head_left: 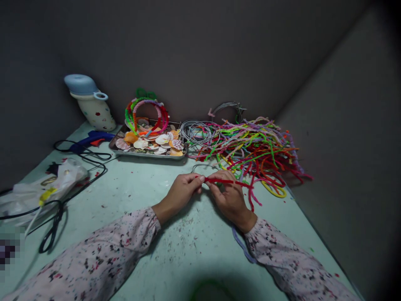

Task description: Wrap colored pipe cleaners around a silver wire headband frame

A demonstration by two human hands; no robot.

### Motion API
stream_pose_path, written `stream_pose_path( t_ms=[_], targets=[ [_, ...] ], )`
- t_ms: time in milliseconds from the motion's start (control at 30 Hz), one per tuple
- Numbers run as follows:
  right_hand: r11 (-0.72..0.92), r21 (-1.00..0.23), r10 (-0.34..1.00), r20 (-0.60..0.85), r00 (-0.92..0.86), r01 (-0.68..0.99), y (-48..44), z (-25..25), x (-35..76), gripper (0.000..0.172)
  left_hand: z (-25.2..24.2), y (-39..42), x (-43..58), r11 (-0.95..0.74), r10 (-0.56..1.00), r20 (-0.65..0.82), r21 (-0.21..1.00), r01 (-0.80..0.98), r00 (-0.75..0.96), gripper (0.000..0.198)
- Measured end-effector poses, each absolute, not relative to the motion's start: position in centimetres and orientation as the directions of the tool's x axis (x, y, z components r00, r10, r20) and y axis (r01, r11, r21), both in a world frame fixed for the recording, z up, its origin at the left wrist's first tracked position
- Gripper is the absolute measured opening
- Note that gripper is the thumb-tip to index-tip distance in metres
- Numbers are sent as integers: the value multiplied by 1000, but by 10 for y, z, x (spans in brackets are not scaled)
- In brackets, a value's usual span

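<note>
Above the tabletop (pixel 194 246), left hand (pixel 181 192) and right hand (pixel 231 202) pinch a red strand (pixel 219 180) (fuzzy, slender).

Dim overall; grey wall (pixel 200 54) murky, right corners falling to black. Tabletop (pixel 188 242) brighter, softly lit; dark rounded shadow (pixel 208 288) at bottom centre. Wide-angle stretch tilts bottle (pixel 94 109) outward. Pixelated block (pixel 9 251) at lower left edge hides detail.

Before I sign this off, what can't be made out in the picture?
Head view: part of the red pipe cleaner, covered by the left hand.
Head view: the full course of the front grey wire, partly behind the right hand.
Head view: the lower-left item, masked by pixelation.
Head view: the dark green shape, blurred and cut off by the bottom edge.
</note>
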State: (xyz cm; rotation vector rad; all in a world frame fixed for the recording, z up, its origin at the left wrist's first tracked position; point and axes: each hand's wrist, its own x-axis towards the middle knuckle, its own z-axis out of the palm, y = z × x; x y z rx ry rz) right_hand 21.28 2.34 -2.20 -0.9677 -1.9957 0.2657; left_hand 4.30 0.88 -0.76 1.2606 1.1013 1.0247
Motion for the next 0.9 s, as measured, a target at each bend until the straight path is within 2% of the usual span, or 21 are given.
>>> stream_pose_path(
  t_ms=[167,367,500,900],
  targets=[
    [630,-562,759,592,-272,536,22,-24,213,8,-7,8,43,24,981,-36,998,65,189,35],
    [578,-614,809,519,-277,537,21,-17,212,12,-11,9,43,-108,978,82,985,131,191,32],
    [537,-675,841,472,-264,506,22,-17,212,13,-12,10,44,-123,979,93,979,164,179,32],
    [480,-722,877,396,-272,497,24,-19,212,17,-12,8,45,-157,978,122,964,215,167,27]
  ],
)
